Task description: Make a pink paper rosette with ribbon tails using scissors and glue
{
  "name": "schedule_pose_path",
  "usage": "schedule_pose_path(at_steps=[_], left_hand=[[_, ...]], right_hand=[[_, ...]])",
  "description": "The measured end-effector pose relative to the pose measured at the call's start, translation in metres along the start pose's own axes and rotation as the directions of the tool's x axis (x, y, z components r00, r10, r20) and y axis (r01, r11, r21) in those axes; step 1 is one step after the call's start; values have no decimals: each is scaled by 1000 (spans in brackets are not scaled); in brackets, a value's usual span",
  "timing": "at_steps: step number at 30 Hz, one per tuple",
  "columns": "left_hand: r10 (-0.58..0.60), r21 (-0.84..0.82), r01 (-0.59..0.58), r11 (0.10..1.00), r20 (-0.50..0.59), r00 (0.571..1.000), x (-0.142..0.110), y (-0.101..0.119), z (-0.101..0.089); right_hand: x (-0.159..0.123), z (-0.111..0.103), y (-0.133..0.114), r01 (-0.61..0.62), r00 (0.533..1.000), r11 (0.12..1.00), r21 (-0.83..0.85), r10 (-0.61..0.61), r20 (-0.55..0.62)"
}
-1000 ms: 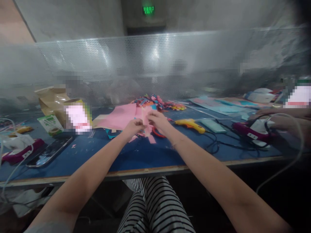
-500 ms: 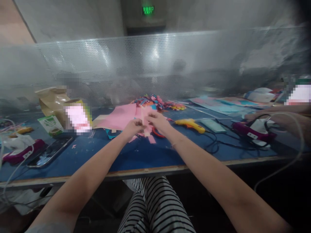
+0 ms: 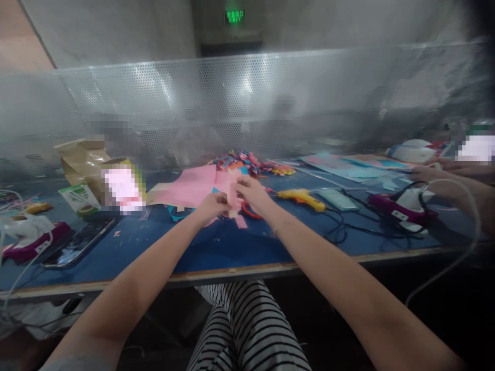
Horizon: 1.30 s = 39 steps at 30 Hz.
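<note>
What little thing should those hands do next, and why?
Probably keep the left hand steady and smooth the pale pink strip with the right hand's fingertips. Both hands are at that strip, one on either side, so this needs no reaching, whereas the yellow glue gun lies off to the right. How firmly they grip is too blurred to tell.

pink strip (image 3: 232, 195): matt, paper-like | glue gun (image 3: 303, 199): smooth plastic | partition (image 3: 232, 85): perforated, shiny metal

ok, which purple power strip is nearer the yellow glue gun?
The right power strip, on the same side of the picture as the glue gun. The left power strip sits at the far left, beside the dark phone.
</note>
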<state>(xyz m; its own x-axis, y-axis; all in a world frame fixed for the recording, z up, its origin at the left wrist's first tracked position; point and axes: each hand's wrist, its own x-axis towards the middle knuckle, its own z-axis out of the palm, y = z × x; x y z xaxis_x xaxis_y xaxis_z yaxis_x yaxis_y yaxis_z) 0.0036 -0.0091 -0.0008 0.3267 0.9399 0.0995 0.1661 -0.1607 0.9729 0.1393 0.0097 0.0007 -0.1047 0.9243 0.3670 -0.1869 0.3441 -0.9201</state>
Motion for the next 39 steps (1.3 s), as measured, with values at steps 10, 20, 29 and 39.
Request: schedule_pose_path(at_steps=[10, 20, 29, 39], left_hand=[[46, 71, -41, 997, -77, 996, 5, -3, -7], [110, -308, -221, 925, -341, 934, 14, 10, -38], [163, -360, -274, 892, -310, 937, 15, 1, -31], [183, -341, -238, 909, -185, 966, 8, 4, -19]], right_hand=[[-1, -2, -4, -17, 997, 997, 81, 24, -80], [1, -10, -1, -306, 950, 952, 23, 303, 77], [-9, -8, 0, -259, 851, 926, -276, 354, 389], [-10, 2, -1, -129, 937, 930, -345, 228, 264]])
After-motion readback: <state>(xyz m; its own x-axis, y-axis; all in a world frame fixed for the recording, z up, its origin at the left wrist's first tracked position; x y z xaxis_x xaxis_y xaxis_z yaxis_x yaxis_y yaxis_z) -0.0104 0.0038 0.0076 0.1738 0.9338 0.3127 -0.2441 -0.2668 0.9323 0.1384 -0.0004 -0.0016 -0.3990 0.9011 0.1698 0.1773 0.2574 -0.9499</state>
